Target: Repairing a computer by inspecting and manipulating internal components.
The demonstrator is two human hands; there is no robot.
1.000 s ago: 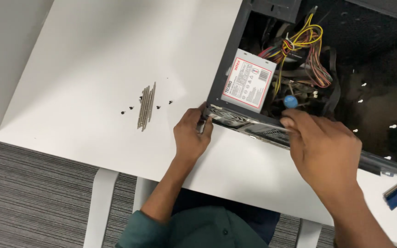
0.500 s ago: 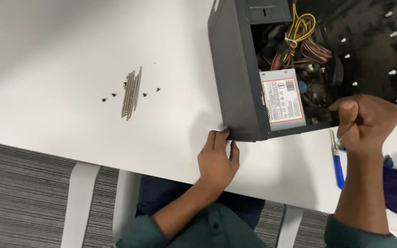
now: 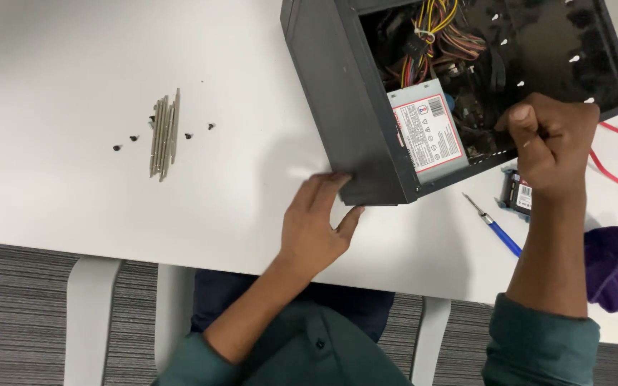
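A black desktop computer case (image 3: 352, 107) is lying open-sided on a white table (image 3: 73, 57), filling the upper right of the frame and reaching down to centre. The person's left hand (image 3: 316, 229), at lower centre, is pressing spread fingers flat against the case's bottom corner, bracing it rather than gripping. The right hand (image 3: 548, 146), at centre right, is curling into a tight fist over the case's open lower edge; whether it is closing on the metal rim or on something small inside cannot be told. The case is looking like rigid sheet metal, probably heavy and awkward, with thin edges that could bite into skin, so corners and folded rims are seeming the safest places to hold. Inside, a grey power supply box (image 3: 427, 132) is sitting against the near wall, and a bundle of yellow, red and black wires (image 3: 430, 32) is trailing above it; these look delicate and easy to snag. At upper left, several thin metal strips (image 3: 164, 136) are lying together with small dark screws (image 3: 134, 138) scattered around them. At lower right, a blue-handled screwdriver (image 3: 495, 227) is resting beside a purple cloth (image 3: 613, 264), and a red cable (image 3: 613, 161) is trailing off the right edge
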